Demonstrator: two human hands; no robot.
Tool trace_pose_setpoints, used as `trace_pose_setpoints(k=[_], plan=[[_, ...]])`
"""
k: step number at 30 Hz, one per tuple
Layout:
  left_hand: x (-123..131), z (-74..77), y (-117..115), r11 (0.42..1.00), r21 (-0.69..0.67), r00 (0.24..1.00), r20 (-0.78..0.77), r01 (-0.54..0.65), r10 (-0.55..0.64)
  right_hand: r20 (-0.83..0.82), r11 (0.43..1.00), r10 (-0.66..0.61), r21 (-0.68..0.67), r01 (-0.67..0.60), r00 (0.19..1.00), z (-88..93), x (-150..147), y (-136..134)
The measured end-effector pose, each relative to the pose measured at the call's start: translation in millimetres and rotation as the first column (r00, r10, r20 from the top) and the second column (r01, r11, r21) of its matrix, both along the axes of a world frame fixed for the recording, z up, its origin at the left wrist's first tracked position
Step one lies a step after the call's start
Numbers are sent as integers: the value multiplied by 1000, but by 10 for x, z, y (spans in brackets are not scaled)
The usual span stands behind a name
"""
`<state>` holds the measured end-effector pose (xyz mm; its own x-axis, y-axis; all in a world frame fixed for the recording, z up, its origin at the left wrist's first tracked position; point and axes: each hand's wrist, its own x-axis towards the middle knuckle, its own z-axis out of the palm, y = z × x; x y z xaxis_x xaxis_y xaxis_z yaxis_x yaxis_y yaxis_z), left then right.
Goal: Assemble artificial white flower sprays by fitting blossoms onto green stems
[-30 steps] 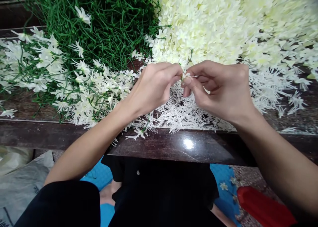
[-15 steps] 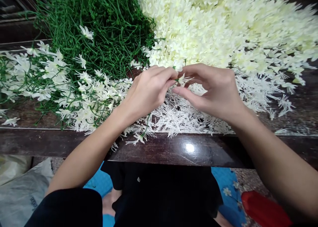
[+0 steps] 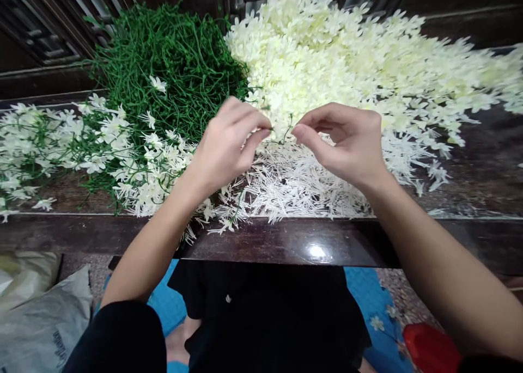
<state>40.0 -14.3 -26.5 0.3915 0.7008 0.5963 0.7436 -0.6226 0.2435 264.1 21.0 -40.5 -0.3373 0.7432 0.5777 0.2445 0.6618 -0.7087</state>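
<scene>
My left hand [image 3: 229, 144] and my right hand [image 3: 347, 141] are both pinched, fingertips a short gap apart, above a heap of white spiky plastic centres [image 3: 298, 185]. A thin green stem [image 3: 284, 133] with a small flower part runs between the two pinches. Behind my hands rises a big pile of cream artificial petals [image 3: 351, 68]. A mound of bare green stems [image 3: 167, 62] lies at the back left. Finished white flowers on stems [image 3: 102, 144] spread to the left of my left hand.
Everything lies on a dark glossy wooden table [image 3: 286, 242] whose front edge runs across the view. Below it are my dark-clothed lap, a blue mat [image 3: 163, 307], pale plastic bags [image 3: 36, 307] at the lower left and a red object [image 3: 429, 348] at the lower right.
My hands have drawn slightly apart and shifted left. The camera tilted up, showing more of the back of the piles.
</scene>
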Motion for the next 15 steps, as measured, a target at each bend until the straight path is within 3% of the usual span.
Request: trace_pose_setpoints(k=[4,8,12,15], plan=[[-105,246,-39,990,76,982,156,-117,104,41,998,-60,2,60,997,-41,68,136],[-437,455,-165,963,244,993,-5,-113,118,313,999,31,15,-37,949,-105,108,184],[-1005,559,-413,962,56,933,-233,-267,273,571,980,164,2,-201,804,-176,65,140],[-1300,604,-608,874,15,829,-308,-486,467,661,964,209,-14,-266,721,-230,30,114]])
